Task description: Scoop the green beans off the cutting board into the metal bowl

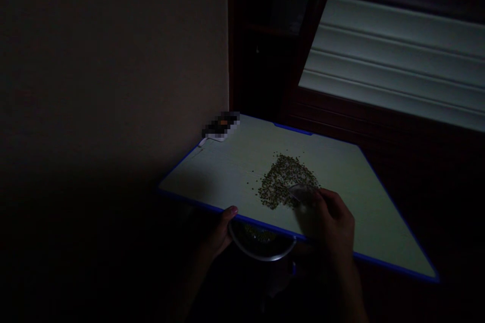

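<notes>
A pale cutting board with a blue edge (212, 176) lies tilted in the dim light, and a loose heap of small green beans (282, 179) sits near its middle. My right hand (333, 217) holds a small clear scoop (301, 194), whose tip touches the heap's lower right side. My left hand (217, 234) grips the board's near edge, with the thumb on top. Under that edge stands a round metal bowl (261, 257) with some green beans inside. The board hides part of the bowl.
A pixelated dark object (222, 126) lies at the board's far left corner, against a beige wall (113, 60). Dark wooden furniture (303, 111) stands behind the board, and a pale ribbed panel (394, 60) shows at the upper right.
</notes>
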Motion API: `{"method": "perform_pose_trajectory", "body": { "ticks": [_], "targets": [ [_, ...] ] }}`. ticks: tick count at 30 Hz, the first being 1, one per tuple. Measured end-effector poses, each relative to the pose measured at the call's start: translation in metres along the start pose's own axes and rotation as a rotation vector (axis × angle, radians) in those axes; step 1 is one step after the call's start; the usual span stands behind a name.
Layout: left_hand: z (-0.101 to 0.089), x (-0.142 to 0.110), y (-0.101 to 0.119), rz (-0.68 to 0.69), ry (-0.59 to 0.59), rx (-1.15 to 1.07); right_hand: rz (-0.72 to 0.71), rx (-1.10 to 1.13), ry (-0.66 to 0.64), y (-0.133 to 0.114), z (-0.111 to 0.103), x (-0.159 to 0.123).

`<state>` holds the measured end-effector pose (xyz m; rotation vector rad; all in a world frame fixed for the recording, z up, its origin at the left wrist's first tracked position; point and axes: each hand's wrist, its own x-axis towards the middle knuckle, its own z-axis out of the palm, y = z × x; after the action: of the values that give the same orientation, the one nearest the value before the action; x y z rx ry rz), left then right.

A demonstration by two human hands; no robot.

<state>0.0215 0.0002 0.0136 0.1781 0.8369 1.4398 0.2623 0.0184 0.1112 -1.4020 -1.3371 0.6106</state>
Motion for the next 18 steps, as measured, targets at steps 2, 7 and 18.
{"method": "perform_pose_trajectory", "body": {
  "ticks": [2, 7, 18],
  "targets": [
    [0.0006, 0.0000, 0.0000, -0.010, -0.007, -0.006, -0.050, -0.038, -0.111, -0.0025, 0.0008, -0.0004],
    [0.0036, -0.0022, 0.0007, 0.020, -0.015, -0.019, -0.140, -0.131, -0.248, -0.0089, 0.0035, -0.0012],
    [-0.0058, 0.0028, -0.0028, 0.008, -0.072, -0.001, -0.097, -0.087, -0.298, -0.0094, 0.0005, -0.0021]
  ]
}}
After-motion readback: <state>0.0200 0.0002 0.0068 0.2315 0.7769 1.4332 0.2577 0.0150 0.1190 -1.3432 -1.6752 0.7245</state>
